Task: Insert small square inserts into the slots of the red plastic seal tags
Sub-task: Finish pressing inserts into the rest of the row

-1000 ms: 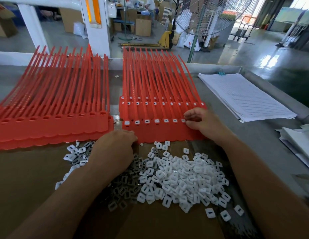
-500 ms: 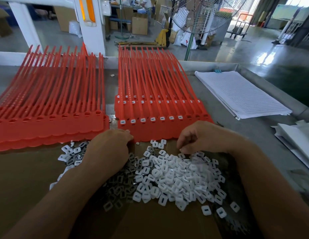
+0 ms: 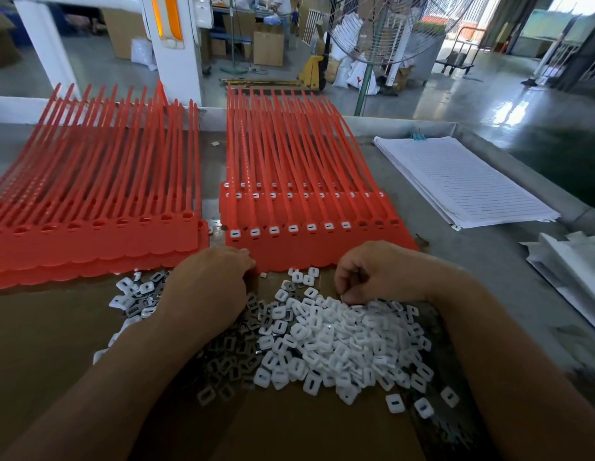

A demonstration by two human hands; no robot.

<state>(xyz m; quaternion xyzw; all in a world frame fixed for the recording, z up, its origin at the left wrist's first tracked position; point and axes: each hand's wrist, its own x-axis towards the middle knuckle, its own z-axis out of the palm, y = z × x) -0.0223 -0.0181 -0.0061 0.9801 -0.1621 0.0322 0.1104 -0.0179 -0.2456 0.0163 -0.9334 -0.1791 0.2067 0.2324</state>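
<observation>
1. Heaps of white inserts [image 3: 339, 344], small squares each with a slot in the middle, lie loose on brown cardboard [image 3: 289, 427]. They sit under and between the two hands and spread back towards the person.
2. At the far edge of that pile the right hand [image 3: 379, 274] sits knuckles up. Its fingers are curled down with the tips among the pieces, and I cannot tell whether one is pinched between them.
3. Well apart from it, the left hand [image 3: 206, 287] lies palm down on the pile's left side. Its bent fingertips are against the near left corner of the right tag sheet [image 3: 309, 254]. The underside of the hand is hidden, so I cannot tell if it holds anything.
4. That red sheet lies just beyond both hands, scalloped edge nearest. Its front row has seven white squares seated from the left, and the three slots at the right end show red. Rows farther back also carry white squares.
5. Beyond and to the left of the left hand lies the left tag sheet [image 3: 90, 241], its slots all red.
6. Beyond and to the right of the right hand, a stack of lined paper [image 3: 462, 181] rests on the grey table [image 3: 472, 261]. Past the table stands a fan [image 3: 382, 28].
</observation>
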